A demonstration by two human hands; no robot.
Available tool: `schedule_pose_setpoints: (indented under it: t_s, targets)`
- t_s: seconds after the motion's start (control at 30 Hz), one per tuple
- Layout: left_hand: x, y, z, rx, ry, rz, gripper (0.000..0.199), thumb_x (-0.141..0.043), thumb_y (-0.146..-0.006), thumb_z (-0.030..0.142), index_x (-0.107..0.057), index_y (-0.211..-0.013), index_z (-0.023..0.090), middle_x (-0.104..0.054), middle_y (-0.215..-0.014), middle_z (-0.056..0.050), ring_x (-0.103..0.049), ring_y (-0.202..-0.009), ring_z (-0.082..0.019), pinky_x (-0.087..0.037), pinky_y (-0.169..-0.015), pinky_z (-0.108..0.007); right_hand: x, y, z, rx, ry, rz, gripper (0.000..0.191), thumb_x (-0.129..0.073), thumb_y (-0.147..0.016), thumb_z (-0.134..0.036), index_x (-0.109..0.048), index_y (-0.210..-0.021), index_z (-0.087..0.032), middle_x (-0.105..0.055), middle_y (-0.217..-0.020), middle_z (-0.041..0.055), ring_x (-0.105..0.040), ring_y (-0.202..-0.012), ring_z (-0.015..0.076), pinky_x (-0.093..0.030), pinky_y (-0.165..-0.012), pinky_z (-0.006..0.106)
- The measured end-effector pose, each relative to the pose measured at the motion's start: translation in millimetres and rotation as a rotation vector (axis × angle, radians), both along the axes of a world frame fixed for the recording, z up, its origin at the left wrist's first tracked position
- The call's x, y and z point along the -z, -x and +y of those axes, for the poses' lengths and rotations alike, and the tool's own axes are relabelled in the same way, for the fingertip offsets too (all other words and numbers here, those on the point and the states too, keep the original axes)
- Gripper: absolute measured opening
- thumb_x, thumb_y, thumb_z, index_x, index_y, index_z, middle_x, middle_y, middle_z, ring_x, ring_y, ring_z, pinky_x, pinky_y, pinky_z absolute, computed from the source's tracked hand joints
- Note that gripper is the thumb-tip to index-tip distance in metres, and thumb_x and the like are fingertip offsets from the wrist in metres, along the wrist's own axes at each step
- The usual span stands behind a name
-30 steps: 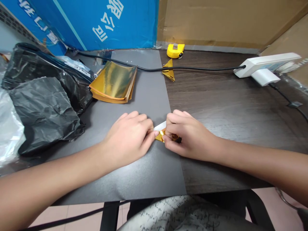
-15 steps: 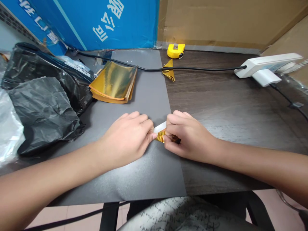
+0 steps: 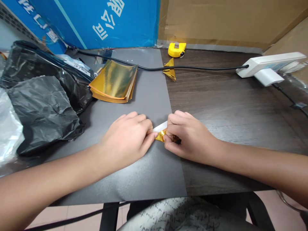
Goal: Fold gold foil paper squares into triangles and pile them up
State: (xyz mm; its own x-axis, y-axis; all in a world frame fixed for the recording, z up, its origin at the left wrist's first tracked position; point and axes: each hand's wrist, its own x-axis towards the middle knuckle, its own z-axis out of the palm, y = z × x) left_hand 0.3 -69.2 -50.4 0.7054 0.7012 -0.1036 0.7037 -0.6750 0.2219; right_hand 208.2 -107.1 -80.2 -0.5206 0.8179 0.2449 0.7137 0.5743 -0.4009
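Note:
A small piece of gold foil paper (image 3: 160, 135) with a white strip along its far edge lies between my hands, low over the grey sheet. My left hand (image 3: 132, 136) is closed, its thumb and fingers pinching the left end of the piece. The right end is gripped by the curled fingers of my right hand (image 3: 187, 136), which hide much of it. Beyond my left hand sits a stack of square gold sheets (image 3: 114, 80). A folded gold piece (image 3: 169, 71) lies farther back, under a black cable.
The black cable (image 3: 204, 67) runs across the desk to a white power strip (image 3: 269, 64). A yellow tape measure (image 3: 176, 50) rests by the cardboard (image 3: 216, 22). Black plastic bags (image 3: 45, 109) fill the left side, before a blue box (image 3: 120, 25).
My left hand has shifted slightly left, and a little more of the gold piece shows between my hands. The right hand keeps its hold.

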Motion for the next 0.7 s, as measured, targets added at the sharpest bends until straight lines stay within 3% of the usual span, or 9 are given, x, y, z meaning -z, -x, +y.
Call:
schedule_pose_setpoints:
  t_s: [0.37,0.53,0.7]
  targets:
    - [-1.5,-0.3,2.0,-0.034,0.035,-0.059,0.027,-0.059,-0.094,0.037,-0.066,-0.074,0.020,-0.064,-0.073,-0.002,-0.052,-0.073,-0.020,-0.027,-0.068,-0.035,-0.1,0.8,-0.5,0.004,-0.019,-0.021,0.029,-0.054,-0.087,-0.015,-0.041,-0.061,-0.018,-0.047,-0.070,0.0019,-0.037,-0.070,0.0148,-0.026,-0.066,0.032]
    - [-1.5,-1.2,2.0,-0.055,0.061,-0.040,0.027,-0.058,-0.094,0.037,-0.064,-0.074,0.021,-0.064,-0.075,-0.002,-0.052,-0.075,-0.022,-0.026,-0.070,-0.036,0.4,0.2,-3.4,0.001,-0.126,-0.073,0.013,-0.054,-0.090,-0.018,-0.057,-0.077,-0.017,-0.052,-0.074,0.0024,-0.040,-0.071,0.0166,-0.029,-0.066,0.033]
    - [-1.8,-0.5,-0.1,-0.038,0.050,-0.028,0.027,-0.054,-0.097,0.037,-0.062,-0.077,0.021,-0.064,-0.078,-0.002,-0.051,-0.077,-0.023,-0.026,-0.071,-0.037,-2.4,-3.0,-4.6,-0.049,-0.198,-0.114,0.023,-0.053,-0.096,-0.018,-0.063,-0.074,-0.018,-0.057,-0.076,0.0038,-0.044,-0.074,0.0175,-0.030,-0.066,0.034]
